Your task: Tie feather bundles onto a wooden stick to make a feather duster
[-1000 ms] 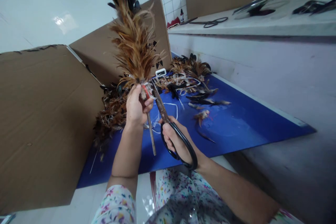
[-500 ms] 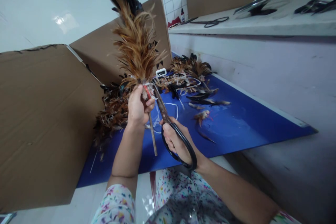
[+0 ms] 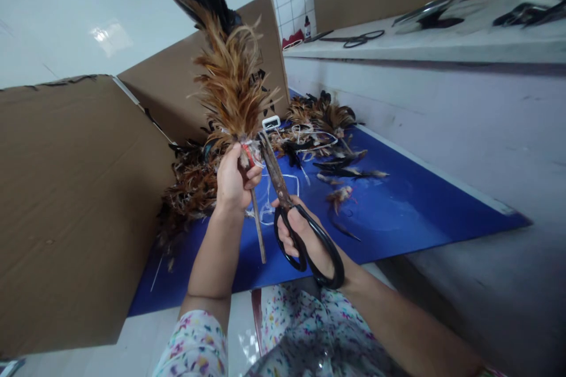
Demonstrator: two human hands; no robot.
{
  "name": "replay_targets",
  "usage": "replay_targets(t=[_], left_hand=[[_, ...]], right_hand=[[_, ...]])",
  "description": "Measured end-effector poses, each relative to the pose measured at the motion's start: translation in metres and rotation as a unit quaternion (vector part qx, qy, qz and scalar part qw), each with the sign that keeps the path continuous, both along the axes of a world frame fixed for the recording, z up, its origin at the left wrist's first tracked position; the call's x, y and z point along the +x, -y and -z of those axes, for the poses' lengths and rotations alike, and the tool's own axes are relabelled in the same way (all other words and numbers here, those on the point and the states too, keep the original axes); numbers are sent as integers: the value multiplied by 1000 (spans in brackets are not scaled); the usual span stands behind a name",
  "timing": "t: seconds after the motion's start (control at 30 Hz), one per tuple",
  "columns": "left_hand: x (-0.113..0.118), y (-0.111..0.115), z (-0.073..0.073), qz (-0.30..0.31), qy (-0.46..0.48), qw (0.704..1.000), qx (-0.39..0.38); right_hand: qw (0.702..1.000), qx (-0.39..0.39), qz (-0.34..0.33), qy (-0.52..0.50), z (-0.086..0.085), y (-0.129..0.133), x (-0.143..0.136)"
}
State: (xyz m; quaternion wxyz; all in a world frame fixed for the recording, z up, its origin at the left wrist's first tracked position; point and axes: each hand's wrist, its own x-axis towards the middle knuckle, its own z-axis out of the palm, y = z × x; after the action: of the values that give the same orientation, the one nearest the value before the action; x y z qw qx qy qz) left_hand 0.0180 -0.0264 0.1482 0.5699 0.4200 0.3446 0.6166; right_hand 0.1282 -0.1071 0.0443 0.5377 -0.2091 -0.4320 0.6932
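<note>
My left hand [image 3: 234, 179] is closed round the base of a feather duster [image 3: 232, 82], held upright. Its feathers are golden brown, with long black ones at the top, and a thin wooden stick [image 3: 258, 227] shows below my fist. Red and white binding [image 3: 250, 154] wraps the feather base by my fingers. My right hand [image 3: 305, 232] grips black-handled scissors [image 3: 276, 179] by the loops. The blades point up beside the binding; whether they touch it I cannot tell.
Brown feather bundles [image 3: 192, 185] lie at the left of the blue table [image 3: 398, 206], more feathers [image 3: 321, 112] at the back right. Loose feathers and white string [image 3: 298, 185] lie between. Cardboard sheets [image 3: 75, 206] stand left and behind. Another pair of scissors [image 3: 365, 38] rests on the white ledge.
The scissors' handles have spread wider apart and my right hand has shifted slightly right and down. The feather duster leans a little differently at its top; my left hand keeps its hold.
</note>
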Motion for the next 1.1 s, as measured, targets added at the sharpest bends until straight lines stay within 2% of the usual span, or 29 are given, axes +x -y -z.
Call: replay_targets(t=[0.2,0.7,1.1], left_hand=[[0,-1,4,3,4,1000,6],[2,0,4,11,14,1000,2],[2,-4,3,21,10,1000,-15]], right_hand=[[1000,-1,-6,12,-6,1,6],[996,-7,50,69,-8,1,-5],[999,-16,-9,42,-4,2,19]])
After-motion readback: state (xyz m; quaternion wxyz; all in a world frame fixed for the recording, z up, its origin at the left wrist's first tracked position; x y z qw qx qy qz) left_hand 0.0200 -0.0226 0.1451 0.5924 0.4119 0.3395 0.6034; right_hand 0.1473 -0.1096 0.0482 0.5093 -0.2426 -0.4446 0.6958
